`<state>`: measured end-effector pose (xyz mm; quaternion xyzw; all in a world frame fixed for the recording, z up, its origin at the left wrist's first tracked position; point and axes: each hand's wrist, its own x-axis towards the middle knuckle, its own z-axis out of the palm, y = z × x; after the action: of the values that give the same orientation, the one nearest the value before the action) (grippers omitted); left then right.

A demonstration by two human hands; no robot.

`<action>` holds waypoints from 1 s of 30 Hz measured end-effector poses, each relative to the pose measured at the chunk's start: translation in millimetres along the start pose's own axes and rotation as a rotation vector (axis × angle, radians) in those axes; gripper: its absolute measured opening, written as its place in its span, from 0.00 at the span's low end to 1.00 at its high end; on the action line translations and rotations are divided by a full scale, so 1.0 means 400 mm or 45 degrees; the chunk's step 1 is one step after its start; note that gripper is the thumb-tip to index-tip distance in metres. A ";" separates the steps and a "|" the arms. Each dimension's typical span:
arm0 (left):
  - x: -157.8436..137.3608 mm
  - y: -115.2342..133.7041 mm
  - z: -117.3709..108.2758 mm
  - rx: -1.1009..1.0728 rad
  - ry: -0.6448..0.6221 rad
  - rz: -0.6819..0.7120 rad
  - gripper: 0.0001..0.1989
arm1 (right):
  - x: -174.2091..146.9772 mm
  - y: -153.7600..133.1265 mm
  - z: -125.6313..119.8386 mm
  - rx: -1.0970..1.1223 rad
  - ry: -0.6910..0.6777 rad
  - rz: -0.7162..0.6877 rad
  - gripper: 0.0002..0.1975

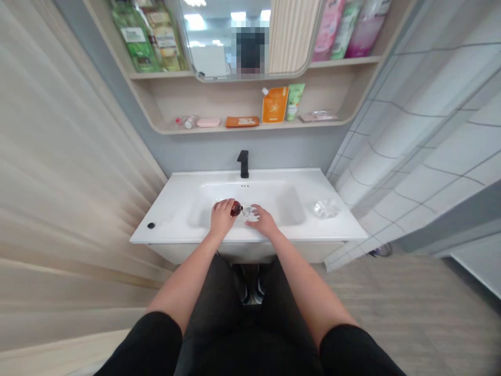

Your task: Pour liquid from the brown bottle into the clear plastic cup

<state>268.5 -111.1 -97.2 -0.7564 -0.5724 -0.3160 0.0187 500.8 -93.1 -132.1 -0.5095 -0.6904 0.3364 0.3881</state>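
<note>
Over the white sink [293, 201], my left hand [223, 215] is wrapped round a dark brown bottle [236, 209]. The bottle lies tipped on its side, its uncapped neck pointing right. My right hand [263, 220] curls its fingers round a small clear container [248, 211], which looks like a cup. The bottle's mouth is right beside the clear container; whether they touch I cannot tell. A small black cap [151, 225] rests on the left end of the counter.
Behind the sink stands a black faucet [243, 164]. Clear crumpled-looking plastic [326, 208] sits on the counter's right. Above, a shelf [219, 129] carries an orange pouch [274, 104], a green tube [294, 102] and other small items, below a mirror [219, 42].
</note>
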 end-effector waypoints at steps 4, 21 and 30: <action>-0.001 0.005 -0.005 -0.015 0.016 0.028 0.31 | 0.002 0.001 0.001 -0.020 -0.006 -0.006 0.44; -0.002 0.009 -0.007 0.139 0.042 0.084 0.27 | 0.005 -0.002 0.004 -0.112 -0.016 -0.003 0.46; -0.004 0.008 -0.003 0.192 0.025 0.103 0.29 | 0.006 -0.004 0.004 -0.138 -0.014 -0.004 0.46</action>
<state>270.4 -113.9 -95.9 -0.7723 -0.5633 -0.2783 0.0939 498.3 -91.4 -131.3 -0.5269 -0.7104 0.3008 0.3567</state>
